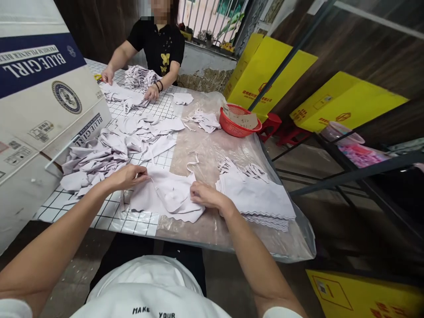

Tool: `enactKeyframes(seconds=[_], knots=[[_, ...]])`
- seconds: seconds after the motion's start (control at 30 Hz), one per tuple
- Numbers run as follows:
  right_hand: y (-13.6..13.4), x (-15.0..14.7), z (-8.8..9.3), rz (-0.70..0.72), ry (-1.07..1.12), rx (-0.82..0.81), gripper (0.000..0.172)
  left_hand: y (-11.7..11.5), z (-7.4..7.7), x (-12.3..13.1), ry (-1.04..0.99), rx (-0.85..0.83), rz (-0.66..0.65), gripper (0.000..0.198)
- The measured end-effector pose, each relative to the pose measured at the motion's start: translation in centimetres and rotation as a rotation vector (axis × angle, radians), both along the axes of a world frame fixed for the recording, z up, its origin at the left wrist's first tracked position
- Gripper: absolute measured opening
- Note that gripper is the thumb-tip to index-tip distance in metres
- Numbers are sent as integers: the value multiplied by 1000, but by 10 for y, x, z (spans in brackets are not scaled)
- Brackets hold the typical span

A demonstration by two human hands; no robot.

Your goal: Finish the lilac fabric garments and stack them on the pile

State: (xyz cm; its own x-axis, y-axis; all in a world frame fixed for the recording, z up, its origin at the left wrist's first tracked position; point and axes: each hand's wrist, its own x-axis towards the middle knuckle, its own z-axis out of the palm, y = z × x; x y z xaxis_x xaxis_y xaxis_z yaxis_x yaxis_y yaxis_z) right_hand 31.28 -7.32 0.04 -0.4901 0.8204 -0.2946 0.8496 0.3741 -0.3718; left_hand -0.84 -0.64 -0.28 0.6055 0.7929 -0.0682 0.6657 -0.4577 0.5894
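Note:
A pale lilac fabric mask piece [167, 196] lies flat on the table's near edge. My left hand [127, 176] pinches its left side, fingers closed on the cloth. At the piece's right edge my right hand [206, 194] is closed on the fabric too. A loose pile of the same pieces [99, 159] lies to the left. Right of my right hand sits a neat stack of flat pieces [256, 196].
A table [212, 150] covered in clear plastic, with a grid mat [109, 212] on its left part. A large Blue Girl carton [36, 101] stands left. A red basket [239, 120] sits far right. Another person [155, 48] sorts pieces at the far end. Yellow boxes [265, 75] stand right.

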Motion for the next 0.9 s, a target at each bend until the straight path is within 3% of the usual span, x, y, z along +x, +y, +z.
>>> enactKeyframes(seconds=[0.13, 0.2, 0.33, 0.43, 0.53, 0.6, 0.7, 0.8, 0.9], knots=[[10, 20, 12, -247, 55, 291, 14, 8, 3, 12, -34, 26, 125, 38], [6, 16, 7, -232, 111, 346, 12, 11, 1, 18, -28, 16, 167, 37], [-9, -12, -16, 18, 144, 147, 24, 11, -2, 16, -36, -12, 120, 39], [-9, -18, -21, 65, 124, 55, 16, 10, 1, 4, -44, -54, 113, 38], [7, -3, -13, 41, 226, 64, 20, 12, 6, -4, -26, -84, 157, 36], [18, 10, -6, -83, 257, 149, 19, 15, 7, -4, -10, -114, 183, 34], [19, 21, -3, -395, 229, 316, 10, 15, 1, -2, -28, -72, 269, 31], [-11, 20, -15, -706, 188, 371, 21, 3, -13, -6, 9, 67, 483, 38], [-55, 10, -32, -877, 129, 266, 21, -22, -29, -14, 160, 4, 628, 37]])
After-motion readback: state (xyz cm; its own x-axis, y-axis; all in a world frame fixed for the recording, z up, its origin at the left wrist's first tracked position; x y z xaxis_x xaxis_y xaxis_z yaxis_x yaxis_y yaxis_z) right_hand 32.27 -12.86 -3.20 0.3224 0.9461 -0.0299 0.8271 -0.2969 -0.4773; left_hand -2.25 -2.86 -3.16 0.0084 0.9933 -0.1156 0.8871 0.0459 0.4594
